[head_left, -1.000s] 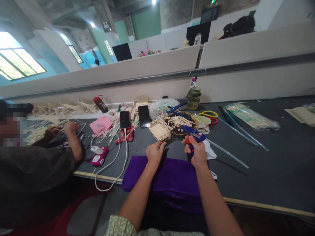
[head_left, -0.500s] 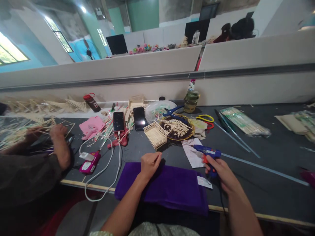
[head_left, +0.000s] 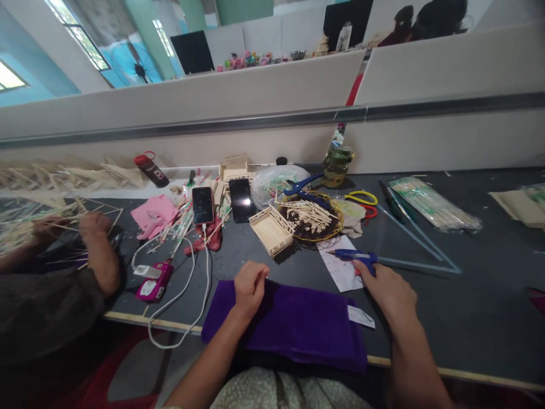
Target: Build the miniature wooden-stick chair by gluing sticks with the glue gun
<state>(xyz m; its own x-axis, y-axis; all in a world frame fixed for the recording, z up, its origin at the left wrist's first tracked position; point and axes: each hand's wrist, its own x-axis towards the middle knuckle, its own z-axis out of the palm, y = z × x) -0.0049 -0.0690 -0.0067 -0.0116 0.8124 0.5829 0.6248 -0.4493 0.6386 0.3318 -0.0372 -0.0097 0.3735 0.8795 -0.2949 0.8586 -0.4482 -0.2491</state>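
My right hand [head_left: 389, 287] is closed round the grip of a blue glue gun [head_left: 353, 256], whose nozzle points left and rests low over a white paper scrap [head_left: 340, 272] on the dark table. My left hand [head_left: 250, 286] hovers over the far edge of a purple cloth [head_left: 298, 324], fingers pinched together on something too thin to make out. A small crate built of wooden sticks [head_left: 272, 230] stands just beyond my left hand. Next to it a round tray [head_left: 330, 230] holds several short sticks.
Two phones [head_left: 203, 205] [head_left: 240, 200], white cables [head_left: 187, 284], a pink device [head_left: 154, 286], pink paper [head_left: 153, 215], scissors [head_left: 304, 190], a green jar [head_left: 335, 166] and bagged sticks [head_left: 434, 211] lie on the table. A co-worker's hand [head_left: 96, 227] at left handles long sticks. A divider wall runs behind.
My right hand carried the glue gun from in front of the tray to the right and lowered it onto the paper. My left hand drew back slightly towards the purple cloth.
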